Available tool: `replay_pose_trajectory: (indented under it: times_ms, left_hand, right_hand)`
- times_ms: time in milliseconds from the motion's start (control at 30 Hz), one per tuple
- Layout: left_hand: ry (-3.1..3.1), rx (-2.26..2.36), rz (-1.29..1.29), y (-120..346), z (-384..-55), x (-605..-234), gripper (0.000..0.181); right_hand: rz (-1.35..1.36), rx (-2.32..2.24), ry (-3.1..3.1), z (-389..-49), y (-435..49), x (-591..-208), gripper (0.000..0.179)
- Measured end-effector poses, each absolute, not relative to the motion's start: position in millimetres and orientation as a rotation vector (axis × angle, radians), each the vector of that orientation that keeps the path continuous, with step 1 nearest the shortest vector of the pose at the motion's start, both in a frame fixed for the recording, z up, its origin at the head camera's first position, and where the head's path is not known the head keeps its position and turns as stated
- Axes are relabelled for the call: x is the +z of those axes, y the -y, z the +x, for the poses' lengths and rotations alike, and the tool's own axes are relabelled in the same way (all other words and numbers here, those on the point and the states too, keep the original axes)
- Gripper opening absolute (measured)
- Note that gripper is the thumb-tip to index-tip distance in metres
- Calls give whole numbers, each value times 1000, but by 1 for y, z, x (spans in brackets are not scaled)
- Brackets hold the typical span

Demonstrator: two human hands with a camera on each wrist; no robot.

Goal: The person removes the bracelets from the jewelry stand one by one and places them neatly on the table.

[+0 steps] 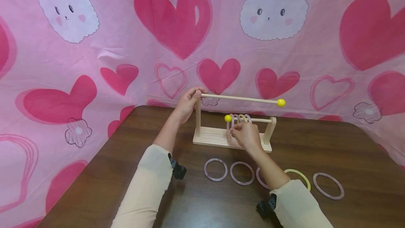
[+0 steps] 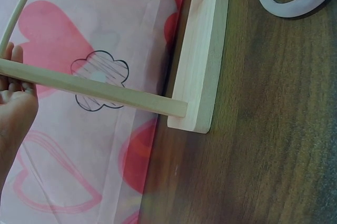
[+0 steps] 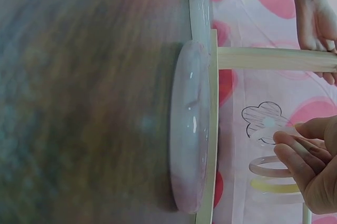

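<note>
A pale wooden stand with a flat base (image 1: 210, 135) carries two horizontal rods, each tipped with a yellow ball. My left hand (image 1: 187, 107) holds the top of the tall left post (image 1: 198, 113), where the upper rod (image 1: 240, 98) begins. Several pinkish rings and a yellow ring (image 3: 274, 186) hang on the lower rod (image 1: 262, 120). Thumb and fingertips of my right hand (image 1: 248, 135) pinch the outermost pinkish ring (image 1: 228, 129), near that rod's yellow ball (image 1: 227, 118). The right hand covers part of the rings in the head view.
On the brown table (image 1: 196, 203), a row of rings lies in front of the stand: pinkish ones (image 1: 216, 180) and a yellow one (image 1: 305, 178). My right forearm hides part of the row. A pink heart-patterned cloth (image 1: 126, 45) hangs behind the table.
</note>
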State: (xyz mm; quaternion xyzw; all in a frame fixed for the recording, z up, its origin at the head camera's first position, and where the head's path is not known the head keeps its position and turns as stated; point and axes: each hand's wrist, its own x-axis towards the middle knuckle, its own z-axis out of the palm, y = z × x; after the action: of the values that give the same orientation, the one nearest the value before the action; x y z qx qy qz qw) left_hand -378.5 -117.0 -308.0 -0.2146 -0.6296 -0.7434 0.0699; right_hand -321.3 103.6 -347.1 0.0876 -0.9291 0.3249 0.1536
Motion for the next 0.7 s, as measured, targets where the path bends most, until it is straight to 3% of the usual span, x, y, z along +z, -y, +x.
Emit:
replay_pose_trajectory:
  times_ms: [233,700]
  left_hand:
    - [1886,-2235,-666,117,-379,-309,16]
    - [1866,-2247,-667,117,-380,-309,20]
  right_hand:
    - [250,946,2648,-320,-103,-347,14]
    - [274,990,2619,-317,-102,-346,13]
